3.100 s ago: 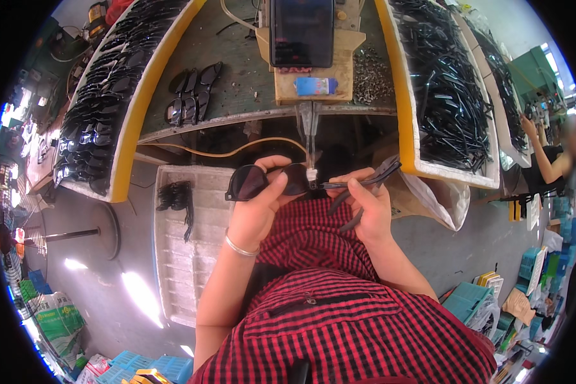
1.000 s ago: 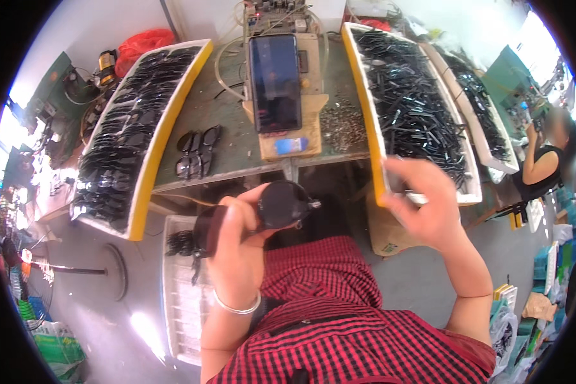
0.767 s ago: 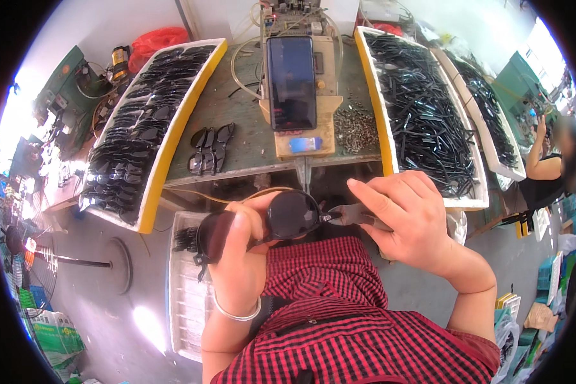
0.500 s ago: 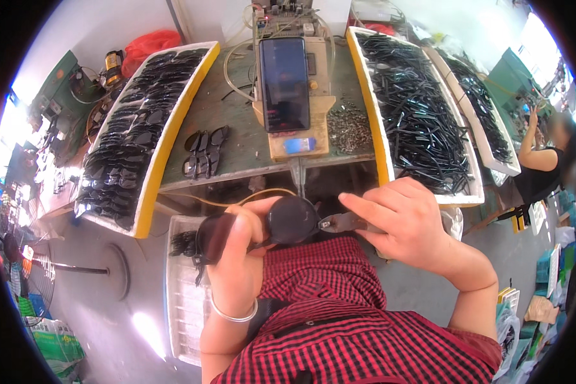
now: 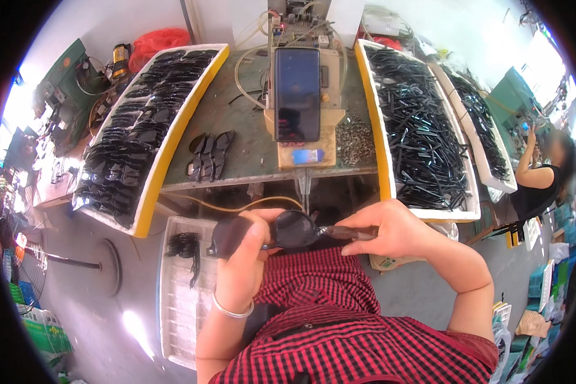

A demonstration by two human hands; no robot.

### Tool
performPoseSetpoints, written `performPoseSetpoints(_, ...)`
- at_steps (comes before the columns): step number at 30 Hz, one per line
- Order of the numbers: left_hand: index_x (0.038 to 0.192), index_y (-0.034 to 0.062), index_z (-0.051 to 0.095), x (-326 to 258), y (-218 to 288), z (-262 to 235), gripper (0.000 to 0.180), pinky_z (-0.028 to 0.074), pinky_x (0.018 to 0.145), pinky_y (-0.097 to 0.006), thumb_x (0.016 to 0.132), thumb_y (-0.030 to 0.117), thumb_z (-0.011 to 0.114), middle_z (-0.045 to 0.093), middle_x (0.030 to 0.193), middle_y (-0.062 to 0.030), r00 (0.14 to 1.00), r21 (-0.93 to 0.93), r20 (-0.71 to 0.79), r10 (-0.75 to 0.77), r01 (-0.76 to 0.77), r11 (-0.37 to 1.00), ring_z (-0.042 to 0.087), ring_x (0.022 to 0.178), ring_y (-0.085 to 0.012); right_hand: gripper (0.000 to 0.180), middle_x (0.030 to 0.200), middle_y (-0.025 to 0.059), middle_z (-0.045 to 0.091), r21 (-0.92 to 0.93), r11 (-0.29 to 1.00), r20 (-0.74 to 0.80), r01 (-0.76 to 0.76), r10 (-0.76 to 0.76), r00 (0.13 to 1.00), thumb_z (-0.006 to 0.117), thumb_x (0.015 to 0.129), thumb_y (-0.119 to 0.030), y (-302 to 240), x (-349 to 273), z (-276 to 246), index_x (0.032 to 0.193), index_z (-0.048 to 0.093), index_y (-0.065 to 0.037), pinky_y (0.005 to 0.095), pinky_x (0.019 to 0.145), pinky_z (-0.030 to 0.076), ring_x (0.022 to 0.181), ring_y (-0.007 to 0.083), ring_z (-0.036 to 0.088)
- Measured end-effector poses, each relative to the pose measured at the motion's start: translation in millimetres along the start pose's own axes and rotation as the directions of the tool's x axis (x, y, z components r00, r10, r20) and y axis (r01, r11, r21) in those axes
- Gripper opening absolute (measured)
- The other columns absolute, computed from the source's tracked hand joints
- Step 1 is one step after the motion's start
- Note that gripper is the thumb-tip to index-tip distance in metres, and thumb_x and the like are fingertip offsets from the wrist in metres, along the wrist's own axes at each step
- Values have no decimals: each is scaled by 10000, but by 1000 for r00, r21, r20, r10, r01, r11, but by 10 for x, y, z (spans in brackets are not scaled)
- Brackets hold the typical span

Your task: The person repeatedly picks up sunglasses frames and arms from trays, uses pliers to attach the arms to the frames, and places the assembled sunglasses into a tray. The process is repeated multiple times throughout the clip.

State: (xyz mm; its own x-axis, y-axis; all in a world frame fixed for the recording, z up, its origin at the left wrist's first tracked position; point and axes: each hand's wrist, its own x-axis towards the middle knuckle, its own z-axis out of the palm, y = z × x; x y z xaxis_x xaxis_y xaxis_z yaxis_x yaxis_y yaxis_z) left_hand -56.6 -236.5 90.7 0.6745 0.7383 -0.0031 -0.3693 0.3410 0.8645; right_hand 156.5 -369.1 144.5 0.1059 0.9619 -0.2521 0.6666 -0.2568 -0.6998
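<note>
A crowded workshop with a grey concrete floor surrounds a worn green table (image 5: 249, 128), seen from above the worker seated at its near edge. Just below that edge, over a lap in a red-and-black checked shirt (image 5: 339, 320), a pair of dark sunglasses (image 5: 269, 232) is held level between both hands. The left hand (image 5: 246, 256), a thin bangle at its wrist, has its grip closed around the front of the frame, thumb across the bridge between the two lenses. The right hand (image 5: 390, 227) pinches a dark temple arm (image 5: 349, 232) against the right end of the frame, fingers closed on it. Directly above the sunglasses a thin metal nozzle (image 5: 306, 192) hangs from the table's edge. On the table stands a wooden block carrying a dark phone (image 5: 296, 93), with a heap of small screws (image 5: 355, 137) beside it and a few loose sunglass fronts (image 5: 208, 153) lying to the left. A yellow-edged tray of finished sunglasses (image 5: 141, 121) slants off the left side; a similar tray of loose temple arms (image 5: 422, 134) lies on the right. A white foam tray (image 5: 176, 301) rests on the floor by the left knee, holding a small dark bundle. At the far right another person (image 5: 537, 179) works at a separate bench.
</note>
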Motion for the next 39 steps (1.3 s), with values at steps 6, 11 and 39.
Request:
performPoseSetpoints(6, 779, 18, 475, 60, -77, -81, 251, 532, 765, -318, 955, 191, 522, 609, 1074, -203, 994, 21, 114, 4, -6, 1000, 610, 913, -201, 490, 1021, 131, 719, 155, 981, 126, -116, 97, 987, 803, 756, -348, 57, -30, -4, 1139, 694, -60, 302, 831, 505, 901, 196, 685)
performPoseSetpoints(11, 802, 27, 518, 51, -80, -120, 250, 494, 827, -315, 949, 226, 556, 621, 1110, -170, 980, 64, 175, -94, 84, 994, 597, 967, -195, 465, 1016, 125, 721, 168, 973, 186, -159, 128, 974, 794, 771, -342, 143, -102, 62, 1132, 700, -63, 304, 842, 499, 913, 182, 679)
performPoseSetpoints(39, 1049, 32, 558, 1946, -37, -1595, 524, 514, 796, -461, 815, 476, 706, 670, 963, -159, 838, 912, -311, 448, 396, -108, 640, 961, -332, 363, 915, 76, 696, -202, 928, -272, 312, -360, 892, 794, 668, -199, 398, -190, 612, 1003, 710, -87, 386, 787, 498, 860, 286, 646)
